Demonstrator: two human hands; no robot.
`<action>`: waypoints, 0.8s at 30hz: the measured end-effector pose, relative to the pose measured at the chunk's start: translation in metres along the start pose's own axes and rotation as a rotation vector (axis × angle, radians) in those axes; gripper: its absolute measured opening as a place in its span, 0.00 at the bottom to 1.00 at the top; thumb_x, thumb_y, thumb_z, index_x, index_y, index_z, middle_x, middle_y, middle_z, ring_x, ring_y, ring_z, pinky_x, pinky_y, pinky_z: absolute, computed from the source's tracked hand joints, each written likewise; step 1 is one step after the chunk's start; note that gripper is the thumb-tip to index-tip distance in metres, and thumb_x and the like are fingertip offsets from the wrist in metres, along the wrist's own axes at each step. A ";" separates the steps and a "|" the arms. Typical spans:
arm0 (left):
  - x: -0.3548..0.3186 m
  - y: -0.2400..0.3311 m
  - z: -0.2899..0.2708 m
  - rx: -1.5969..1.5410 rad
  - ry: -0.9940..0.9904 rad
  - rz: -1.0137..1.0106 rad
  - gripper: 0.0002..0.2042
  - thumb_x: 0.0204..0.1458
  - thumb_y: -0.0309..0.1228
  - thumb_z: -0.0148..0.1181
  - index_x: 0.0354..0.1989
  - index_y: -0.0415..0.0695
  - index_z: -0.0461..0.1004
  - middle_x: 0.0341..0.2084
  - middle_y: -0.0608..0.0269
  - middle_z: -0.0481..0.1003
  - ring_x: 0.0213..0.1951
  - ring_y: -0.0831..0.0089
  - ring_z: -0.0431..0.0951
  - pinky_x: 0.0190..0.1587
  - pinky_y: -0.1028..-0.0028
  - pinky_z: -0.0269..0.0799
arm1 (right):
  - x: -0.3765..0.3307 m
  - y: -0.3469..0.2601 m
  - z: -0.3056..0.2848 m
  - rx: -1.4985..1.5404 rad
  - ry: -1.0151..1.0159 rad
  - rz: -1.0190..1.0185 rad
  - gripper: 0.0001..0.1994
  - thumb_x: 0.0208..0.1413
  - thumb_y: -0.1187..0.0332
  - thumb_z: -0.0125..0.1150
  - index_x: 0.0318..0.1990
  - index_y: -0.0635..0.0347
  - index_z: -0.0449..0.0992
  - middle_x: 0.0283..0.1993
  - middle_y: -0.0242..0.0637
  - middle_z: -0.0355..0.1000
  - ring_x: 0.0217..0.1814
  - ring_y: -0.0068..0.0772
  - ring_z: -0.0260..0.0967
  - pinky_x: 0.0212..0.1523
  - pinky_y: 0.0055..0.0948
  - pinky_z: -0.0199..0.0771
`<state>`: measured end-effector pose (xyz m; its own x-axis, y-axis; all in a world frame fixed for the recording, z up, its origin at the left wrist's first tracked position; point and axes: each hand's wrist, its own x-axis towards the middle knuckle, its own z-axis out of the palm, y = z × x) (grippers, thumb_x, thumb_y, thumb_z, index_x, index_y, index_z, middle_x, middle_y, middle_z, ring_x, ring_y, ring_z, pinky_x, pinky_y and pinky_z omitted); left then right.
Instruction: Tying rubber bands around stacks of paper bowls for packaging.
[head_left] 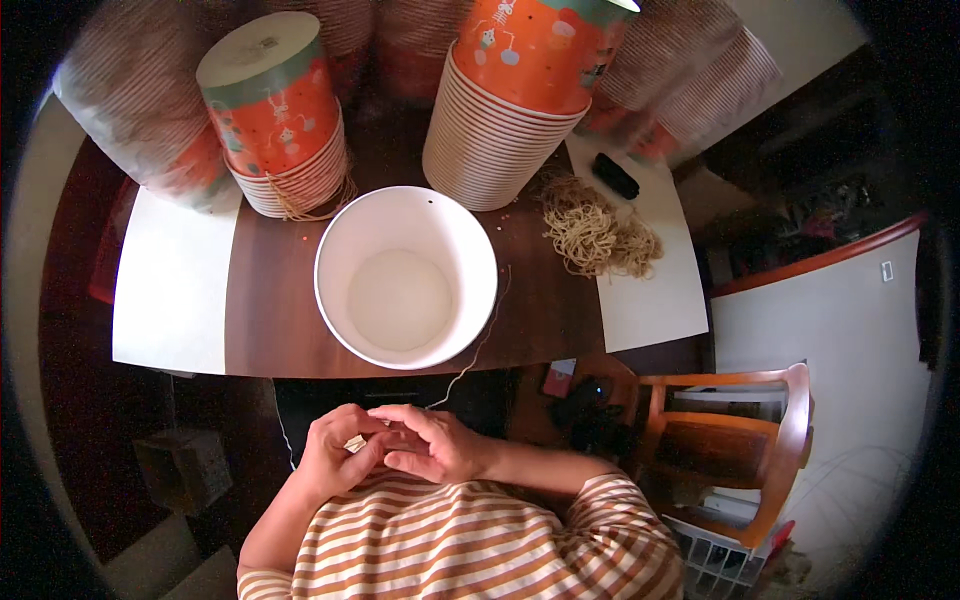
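Observation:
My left hand [343, 452] and my right hand [436, 446] meet close to my body, below the table's front edge, with fingers curled and thumbs facing each other. A thin pale cord [466, 370] runs from the tabletop over the edge to my fingers, which pinch it; the exact grip is partly hidden. A pale bit shows between the left thumb and fingers. Just beyond my hands, a large white paper bucket [356, 208] stands on the table, mouth toward me. One small dark hole shows in its wall near the far rim.
Stacks of upside-down orange and green paper buckets [275, 120] [530, 60] stand at the back, with plastic-wrapped stacks [140, 100] behind. A tangle of beige cords [595, 230] and a black object [615, 176] lie at right on the brown and white table [270, 300]. A wooden chair [720, 440] stands right.

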<state>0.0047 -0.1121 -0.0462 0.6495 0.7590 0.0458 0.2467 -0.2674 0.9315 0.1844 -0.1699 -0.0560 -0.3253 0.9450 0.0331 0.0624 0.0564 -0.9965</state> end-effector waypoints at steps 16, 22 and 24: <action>-0.007 -0.017 0.007 -0.492 -0.074 -0.380 0.10 0.56 0.31 0.52 0.36 0.36 0.74 0.27 0.66 0.74 0.30 0.82 0.71 0.33 0.80 0.68 | 0.007 -0.004 -0.006 -0.429 0.226 -0.208 0.09 0.43 0.83 0.60 0.33 0.62 0.71 0.30 0.39 0.68 0.29 0.34 0.69 0.29 0.26 0.70; -0.007 -0.017 0.004 -0.586 -0.067 -0.413 0.10 0.57 0.31 0.51 0.37 0.36 0.74 0.26 0.67 0.74 0.30 0.82 0.70 0.34 0.81 0.68 | 0.009 -0.004 -0.007 -0.475 0.256 -0.235 0.10 0.42 0.83 0.60 0.33 0.62 0.71 0.29 0.39 0.68 0.28 0.35 0.68 0.28 0.27 0.71; -0.007 -0.016 0.003 -0.587 -0.066 -0.415 0.10 0.57 0.31 0.52 0.36 0.36 0.74 0.25 0.67 0.74 0.29 0.82 0.70 0.33 0.81 0.68 | 0.010 -0.003 -0.006 -0.496 0.247 -0.250 0.10 0.42 0.83 0.60 0.33 0.62 0.71 0.29 0.39 0.68 0.28 0.35 0.68 0.28 0.28 0.70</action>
<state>-0.0016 -0.1152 -0.0628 0.6330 0.6863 -0.3581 0.0670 0.4123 0.9086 0.1862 -0.1589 -0.0523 -0.1616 0.9272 0.3378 0.4639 0.3735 -0.8033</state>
